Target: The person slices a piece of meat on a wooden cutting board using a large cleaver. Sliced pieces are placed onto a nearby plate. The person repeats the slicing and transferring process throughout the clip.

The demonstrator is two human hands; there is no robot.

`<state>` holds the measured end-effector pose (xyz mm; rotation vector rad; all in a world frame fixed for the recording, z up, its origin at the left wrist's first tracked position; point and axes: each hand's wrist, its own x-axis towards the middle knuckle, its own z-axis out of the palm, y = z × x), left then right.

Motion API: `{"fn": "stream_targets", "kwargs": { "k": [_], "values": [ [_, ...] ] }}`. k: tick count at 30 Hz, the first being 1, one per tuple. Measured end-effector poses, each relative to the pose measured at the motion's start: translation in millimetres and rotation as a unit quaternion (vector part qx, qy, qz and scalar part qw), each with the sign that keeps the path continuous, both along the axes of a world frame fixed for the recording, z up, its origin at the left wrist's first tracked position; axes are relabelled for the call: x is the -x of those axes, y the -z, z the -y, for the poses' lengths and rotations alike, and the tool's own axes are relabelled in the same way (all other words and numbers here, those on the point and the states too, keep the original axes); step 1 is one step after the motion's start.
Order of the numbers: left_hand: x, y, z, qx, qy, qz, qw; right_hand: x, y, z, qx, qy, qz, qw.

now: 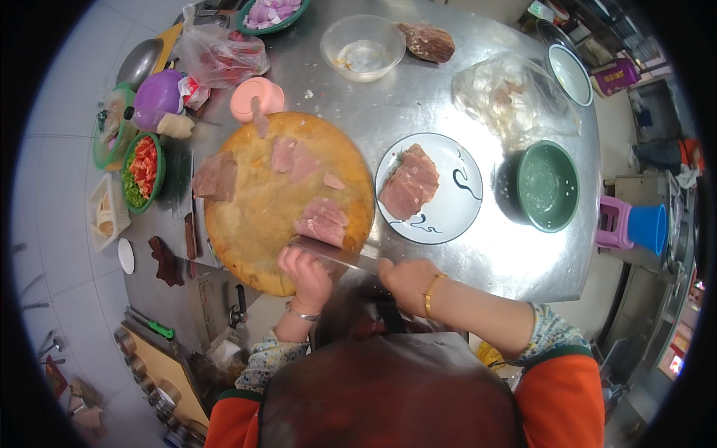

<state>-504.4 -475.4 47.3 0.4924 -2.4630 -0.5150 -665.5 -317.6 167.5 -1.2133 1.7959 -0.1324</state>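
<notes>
My right hand [409, 283] grips the handle of a cleaver-like kitchen knife [336, 253], its blade pointing left across the near edge of a round wooden chopping board [252, 224]. Against the blade's near side, my left hand [307, 274] has curled fingers on a piece of meat [337, 271], mostly hidden by hand and blade. Just beyond the blade lies a stack of pink meat slices [322, 220]. Farther up the board are flat slices [294, 158] and a small scrap [334, 181]. A meat block [216, 176] sits at the board's left edge.
Right of the board, a white plate [448, 215] bears sliced meat [410, 182]. Beyond it stand a green bowl [548, 186] and a plastic bag [504, 101]. A clear bowl [363, 47] and pink container [255, 99] stand behind; another knife [191, 235] lies left.
</notes>
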Motion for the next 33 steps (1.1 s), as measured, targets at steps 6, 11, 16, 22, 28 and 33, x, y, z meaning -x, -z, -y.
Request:
{"fn": "stream_targets", "kwargs": {
  "k": [6, 11, 16, 22, 28, 33],
  "values": [
    [5, -35, 12, -0.087, 0.041, 0.05, 0.994, -2, 1, -33, -0.006, 0.01, -0.039, 0.999],
    [26, -70, 63, -0.26, 0.063, 0.129, 0.955, 6, -10, -67, -0.027, 0.036, -0.056, 0.997],
    [71, -66, 100, -0.191, 0.247, 0.289, 0.905, -2, -14, -107, 0.009, 0.096, -0.072, 0.993],
    [104, -54, 96, -0.112, 0.282, 0.364, 0.88, -24, -3, -137, 0.066, 0.198, -0.043, 0.977],
    [115, -46, 98, -0.152, 0.274, 0.406, 0.858, -35, 8, -156, 0.11, 0.258, -0.02, 0.96],
    [106, -38, 104, -0.193, 0.287, 0.384, 0.856, -35, 18, -173, 0.105, 0.275, -0.015, 0.956]
  ]
}}
